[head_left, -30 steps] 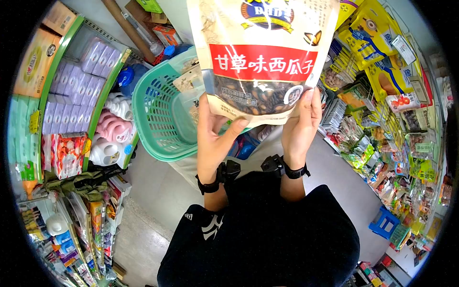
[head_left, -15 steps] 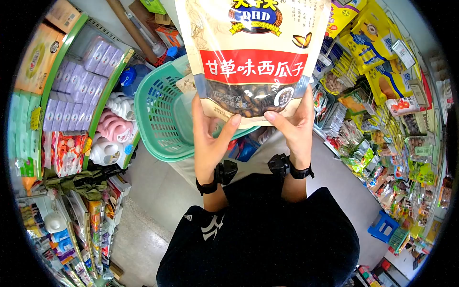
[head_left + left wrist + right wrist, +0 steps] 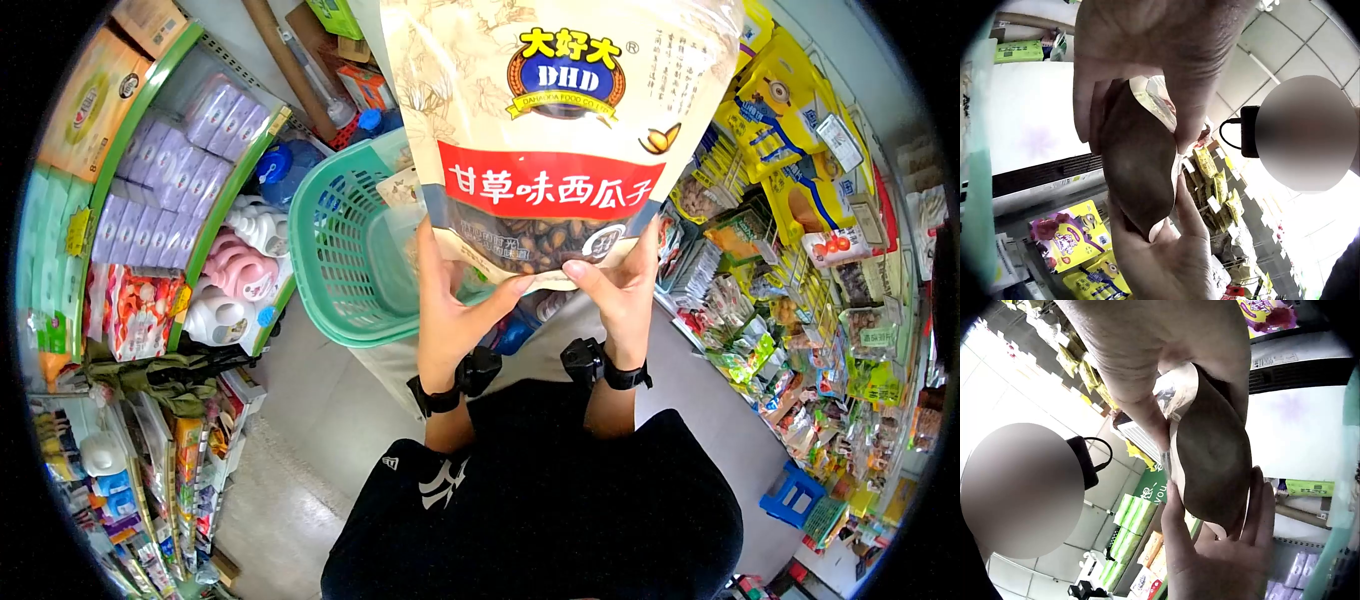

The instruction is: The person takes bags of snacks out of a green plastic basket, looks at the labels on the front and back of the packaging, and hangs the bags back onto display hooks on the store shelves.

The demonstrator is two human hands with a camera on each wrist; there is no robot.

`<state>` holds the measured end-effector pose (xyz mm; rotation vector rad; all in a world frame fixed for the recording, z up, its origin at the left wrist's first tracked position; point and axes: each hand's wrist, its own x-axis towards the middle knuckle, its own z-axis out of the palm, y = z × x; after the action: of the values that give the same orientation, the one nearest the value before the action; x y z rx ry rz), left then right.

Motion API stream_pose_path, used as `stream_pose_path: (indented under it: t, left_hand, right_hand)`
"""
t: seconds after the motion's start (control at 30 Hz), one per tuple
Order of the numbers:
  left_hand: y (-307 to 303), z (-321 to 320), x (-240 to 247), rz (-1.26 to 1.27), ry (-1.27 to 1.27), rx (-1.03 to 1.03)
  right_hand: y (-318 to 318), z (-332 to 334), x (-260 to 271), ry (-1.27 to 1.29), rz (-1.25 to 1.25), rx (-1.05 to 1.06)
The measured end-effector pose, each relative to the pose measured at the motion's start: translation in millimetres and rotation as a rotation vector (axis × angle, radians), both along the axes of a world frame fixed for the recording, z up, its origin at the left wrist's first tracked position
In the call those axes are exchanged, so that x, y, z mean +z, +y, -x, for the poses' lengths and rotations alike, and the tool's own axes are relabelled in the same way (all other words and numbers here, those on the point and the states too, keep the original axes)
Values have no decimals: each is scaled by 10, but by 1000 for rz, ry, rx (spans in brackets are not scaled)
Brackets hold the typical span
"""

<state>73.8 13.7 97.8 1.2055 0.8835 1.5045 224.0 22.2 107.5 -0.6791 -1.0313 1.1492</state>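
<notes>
A cream pouch with a red band and dark seeds in its window [image 3: 550, 185] is held up, front face toward the head camera. My left hand [image 3: 450, 310] grips its lower left corner, thumb on the front and fingers behind. At the lower right corner my right hand [image 3: 622, 305] grips it the same way. Both wrist views show the pouch's brown bottom [image 3: 1138, 162] [image 3: 1213, 456] between the two hands. Behind the pouch, at the left, is a green basket [image 3: 345, 260] with packets in it, partly hidden.
Shelves at the left hold purple tissue packs [image 3: 150, 225] and white and pink bottles [image 3: 240, 270]. Hanging snack bags [image 3: 800, 190] line the right side. A blue stool [image 3: 793, 495] stands on the grey floor [image 3: 310, 410] at the lower right.
Compared with half a second ago, the pouch sits lower and a little to the right in the head view, showing more of its upper front. Both hands still grip its lower corners.
</notes>
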Motion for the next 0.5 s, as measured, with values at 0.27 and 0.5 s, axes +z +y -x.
stream_pose_path:
  t: [0.27, 0.5]
  left_hand:
    - [7, 36, -115, -153, 65, 166]
    - [10, 108, -126, -117, 62, 143]
  right_hand:
    - [-43, -92, -162, 0, 2, 84]
    - [-50, -127, -151, -176, 26, 215]
